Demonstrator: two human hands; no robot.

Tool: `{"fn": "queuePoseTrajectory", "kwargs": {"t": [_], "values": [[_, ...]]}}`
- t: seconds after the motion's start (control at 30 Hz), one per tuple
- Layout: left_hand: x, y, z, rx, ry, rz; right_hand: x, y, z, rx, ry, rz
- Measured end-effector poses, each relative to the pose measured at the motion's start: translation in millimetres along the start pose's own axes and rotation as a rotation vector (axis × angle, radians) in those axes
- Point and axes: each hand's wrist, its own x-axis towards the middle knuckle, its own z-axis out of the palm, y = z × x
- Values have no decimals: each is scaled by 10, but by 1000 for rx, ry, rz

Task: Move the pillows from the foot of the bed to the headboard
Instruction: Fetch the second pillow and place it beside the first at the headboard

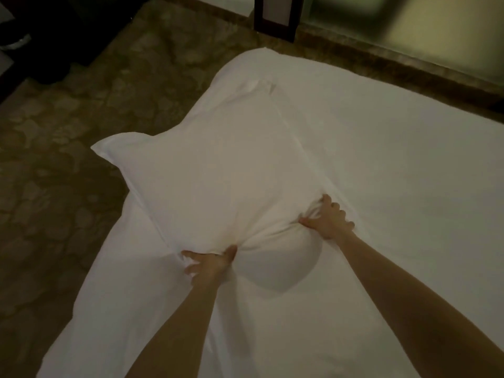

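Note:
A large white pillow (218,181) lies on the white bed (381,173) near its left corner. My left hand (210,264) grips the pillow's near edge, bunching the cloth. My right hand (328,218) clutches the same edge farther right, fingers dug into the fabric. Between the two hands the filling bulges toward me as a round lump. A second white pillow (245,77) lies beyond it at the bed's far corner, partly hidden under the first.
Patterned brown carpet (68,159) runs along the bed's left side and far end. A dark framed panel (275,17) stands on the floor beyond the bed. Dark furniture (41,36) fills the upper left. A wall base (409,53) runs along the far right.

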Motion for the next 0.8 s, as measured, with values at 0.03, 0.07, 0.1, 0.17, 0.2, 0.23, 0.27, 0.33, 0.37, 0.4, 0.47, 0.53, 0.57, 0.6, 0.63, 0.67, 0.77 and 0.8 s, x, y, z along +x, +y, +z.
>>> {"fn": "queuePoseTrajectory", "kwargs": {"t": [0.03,0.07,0.1,0.17,0.2,0.23,0.27,0.33,0.37,0.4,0.47,0.53,0.57,0.6,0.63,0.67,0.77,0.8], "values": [[27,9,32,3,23,-1,43,4,43,-24,13,-6],[29,16,29,15,37,6,45,5,53,-52,32,-23],[61,27,46,45,39,10,84,-3,77,-73,40,-36],[93,33,66,109,30,21,140,-4,68,-88,34,-64],[90,25,76,115,43,26,150,7,50,-86,19,-78],[74,21,85,104,75,24,149,6,31,-75,0,-86],[56,13,88,82,105,19,144,2,16,-62,-23,-89],[13,-30,78,20,154,46,103,1,-19,-68,-56,-103],[-2,-69,63,-29,175,77,62,2,-37,-81,-67,-115],[-1,-112,38,-94,177,115,28,0,-50,-91,-77,-128],[-46,-197,-14,-239,141,184,-68,8,-100,-96,-84,-158],[-120,-236,-56,-336,97,204,-170,26,-169,-105,-62,-185],[-194,-251,-83,-366,83,198,-258,53,-204,-101,-46,-192],[-251,-249,-94,-398,77,195,-322,70,-240,-89,-31,-190],[-316,-260,-109,-426,77,203,-406,107,-288,-66,-18,-182],[-391,-280,-126,-448,79,217,-489,151,-336,-42,-10,-172],[-607,-360,-182,-518,50,275,-717,329,-509,18,5,-168],[-667,-385,-198,-549,27,296,-793,391,-574,43,12,-169]]}}
